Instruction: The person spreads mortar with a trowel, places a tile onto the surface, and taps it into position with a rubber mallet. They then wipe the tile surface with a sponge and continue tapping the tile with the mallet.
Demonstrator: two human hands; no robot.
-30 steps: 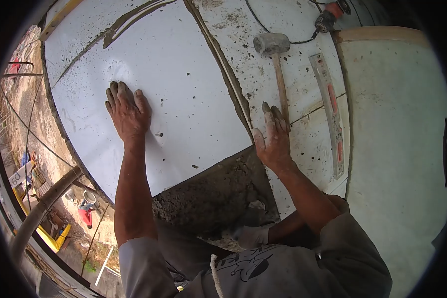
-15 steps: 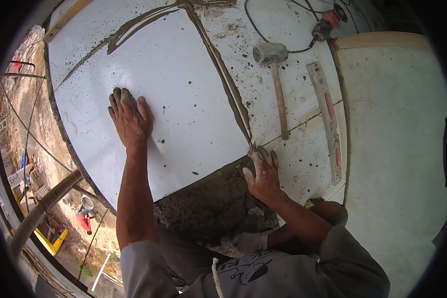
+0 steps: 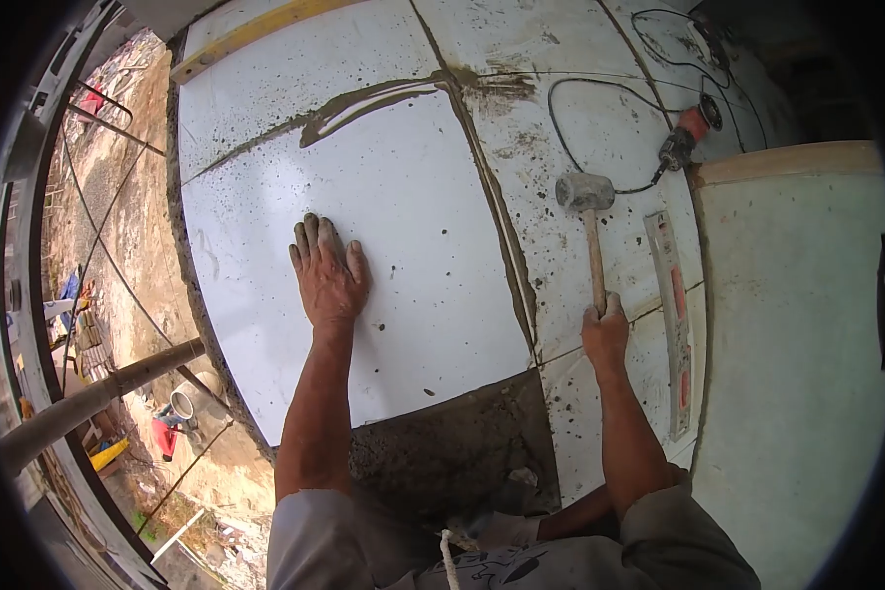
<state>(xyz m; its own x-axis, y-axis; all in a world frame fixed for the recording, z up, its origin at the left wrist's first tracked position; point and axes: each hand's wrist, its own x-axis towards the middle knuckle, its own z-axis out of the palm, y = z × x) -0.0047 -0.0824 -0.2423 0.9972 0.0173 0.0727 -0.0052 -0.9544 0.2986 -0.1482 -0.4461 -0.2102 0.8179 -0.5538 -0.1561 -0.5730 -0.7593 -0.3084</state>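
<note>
My left hand point(image 3: 330, 275) lies flat with fingers spread on a large white tile point(image 3: 433, 295). At the right, my right hand point(image 3: 606, 334) is wrapped round the lower end of the wooden handle of a mallet point(image 3: 585, 193), whose grey head points away from me. Wet grey mortar point(image 3: 497, 216) lines the tile's right edge and part of its far edge. Dark mortar point(image 3: 462, 438) fills the uncovered strip between the tile and my body.
A spirit level point(image 3: 671, 315) lies right of the mallet. Beyond it is an angle grinder point(image 3: 680, 143) with its cable. A yellow bar point(image 3: 256, 37) rests at the far left. Past the left edge are a pipe point(image 3: 108, 398) and a person in red point(image 3: 164, 438) far below.
My right hand has gone from the tile's near right corner to the mallet handle and closed on it. My left hand stays flat on the tile. The view has shifted.
</note>
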